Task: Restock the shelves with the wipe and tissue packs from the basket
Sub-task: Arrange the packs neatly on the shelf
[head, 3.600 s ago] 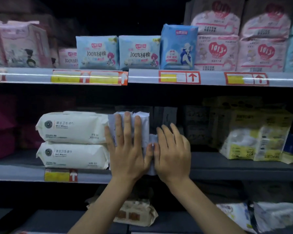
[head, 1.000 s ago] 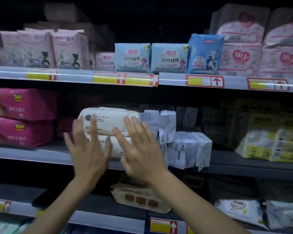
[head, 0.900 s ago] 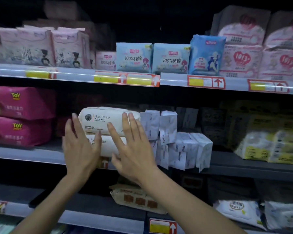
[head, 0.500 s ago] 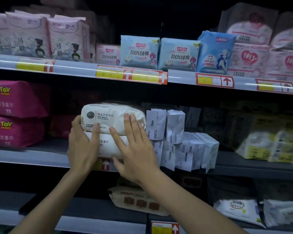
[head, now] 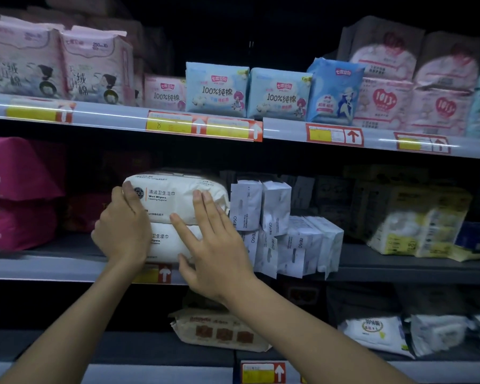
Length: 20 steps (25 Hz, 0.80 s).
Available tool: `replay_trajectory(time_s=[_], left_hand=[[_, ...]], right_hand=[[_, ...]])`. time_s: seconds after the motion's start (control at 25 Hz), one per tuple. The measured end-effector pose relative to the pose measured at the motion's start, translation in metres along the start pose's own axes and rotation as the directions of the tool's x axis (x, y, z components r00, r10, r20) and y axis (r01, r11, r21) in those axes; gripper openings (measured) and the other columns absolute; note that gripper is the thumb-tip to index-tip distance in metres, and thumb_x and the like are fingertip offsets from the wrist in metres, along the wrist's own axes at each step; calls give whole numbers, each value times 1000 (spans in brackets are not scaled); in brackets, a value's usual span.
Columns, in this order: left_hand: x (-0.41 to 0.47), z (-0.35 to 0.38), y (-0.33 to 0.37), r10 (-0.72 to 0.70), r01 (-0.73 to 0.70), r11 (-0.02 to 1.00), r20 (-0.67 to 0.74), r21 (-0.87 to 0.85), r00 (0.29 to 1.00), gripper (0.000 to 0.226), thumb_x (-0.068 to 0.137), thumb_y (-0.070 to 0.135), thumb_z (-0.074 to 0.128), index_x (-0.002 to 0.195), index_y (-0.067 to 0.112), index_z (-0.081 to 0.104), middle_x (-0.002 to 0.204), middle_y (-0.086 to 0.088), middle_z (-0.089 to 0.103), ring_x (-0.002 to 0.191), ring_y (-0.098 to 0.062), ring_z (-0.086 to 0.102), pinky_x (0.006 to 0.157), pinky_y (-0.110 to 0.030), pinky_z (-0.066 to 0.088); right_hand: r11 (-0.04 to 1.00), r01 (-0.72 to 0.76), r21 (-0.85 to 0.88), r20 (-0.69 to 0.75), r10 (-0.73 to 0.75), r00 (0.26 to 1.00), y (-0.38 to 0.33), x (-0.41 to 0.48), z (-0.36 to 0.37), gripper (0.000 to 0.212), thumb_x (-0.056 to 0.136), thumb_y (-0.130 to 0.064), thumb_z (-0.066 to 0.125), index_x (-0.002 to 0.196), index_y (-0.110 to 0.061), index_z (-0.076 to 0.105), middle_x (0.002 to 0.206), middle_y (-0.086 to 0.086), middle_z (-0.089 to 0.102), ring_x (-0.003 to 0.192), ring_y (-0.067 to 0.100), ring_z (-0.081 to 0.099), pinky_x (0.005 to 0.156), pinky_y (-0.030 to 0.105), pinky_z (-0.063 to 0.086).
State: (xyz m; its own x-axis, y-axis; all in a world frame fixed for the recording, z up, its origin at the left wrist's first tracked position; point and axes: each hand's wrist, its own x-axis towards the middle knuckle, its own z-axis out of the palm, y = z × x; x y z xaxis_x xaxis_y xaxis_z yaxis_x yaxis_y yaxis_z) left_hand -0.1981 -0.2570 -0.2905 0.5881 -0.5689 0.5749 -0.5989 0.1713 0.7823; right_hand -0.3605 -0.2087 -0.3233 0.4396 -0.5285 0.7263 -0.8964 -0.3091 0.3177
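Two white wet-wipe packs lie stacked on the middle shelf [head: 53, 268]: the upper pack [head: 178, 194] on top of the lower pack [head: 175, 242]. My left hand [head: 122, 228] presses flat against the left end of the stack, fingers curled round the upper pack's left edge. My right hand [head: 211, 245] lies flat on the front of the stack, fingers spread, touching both packs. Neither hand lifts a pack. Right of the stack stand several small white tissue packs [head: 277, 231]. No basket is in view.
Pink TOY packs [head: 14, 195] sit at the left of the middle shelf, yellow-and-white packs [head: 416, 225] at its right. The top shelf holds pink and blue pad packs [head: 216, 90]. On the bottom shelf lie a beige pack [head: 219, 331] and white wipe packs [head: 377, 333].
Both hands left the small tissue packs, moved left and came to rest on the stacked wet-wipe packs. The camera shifted left, and the hands now press closer against the stack.
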Motion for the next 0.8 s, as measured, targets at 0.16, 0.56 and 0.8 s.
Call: replay_trajectory(time_s=[0.16, 0.56, 0.8], left_hand=[[-13, -15, -5, 135, -134, 991, -103, 14, 986, 33, 105, 35, 44, 125, 10, 53, 121, -27, 58, 109, -49, 55, 89, -57, 42], [-133, 2, 78, 718, -724, 689, 171, -31, 675, 50, 93, 42, 68, 135, 16, 58, 114, -2, 62, 94, -23, 60, 72, -34, 51], [-133, 4, 87, 761, -760, 636, 55, 135, 647, 33, 92, 42, 61, 112, 18, 70, 99, -1, 65, 87, -28, 57, 74, -42, 44]], right_hand=[[972, 74, 224, -260, -14, 965, 12, -29, -48, 43, 87, -15, 65, 130, -11, 68, 147, 18, 57, 146, 35, 42, 122, 45, 32], [76, -666, 742, 228, 906, 357, 154, -108, -74, 55, 102, -48, 54, 152, -26, 44, 152, 0, 49, 139, 22, 47, 113, 45, 41], [72, -663, 745, 343, 811, 474, 168, -105, -70, 40, 107, -49, 45, 101, -26, 76, 95, -6, 77, 88, 4, 69, 80, 32, 55]])
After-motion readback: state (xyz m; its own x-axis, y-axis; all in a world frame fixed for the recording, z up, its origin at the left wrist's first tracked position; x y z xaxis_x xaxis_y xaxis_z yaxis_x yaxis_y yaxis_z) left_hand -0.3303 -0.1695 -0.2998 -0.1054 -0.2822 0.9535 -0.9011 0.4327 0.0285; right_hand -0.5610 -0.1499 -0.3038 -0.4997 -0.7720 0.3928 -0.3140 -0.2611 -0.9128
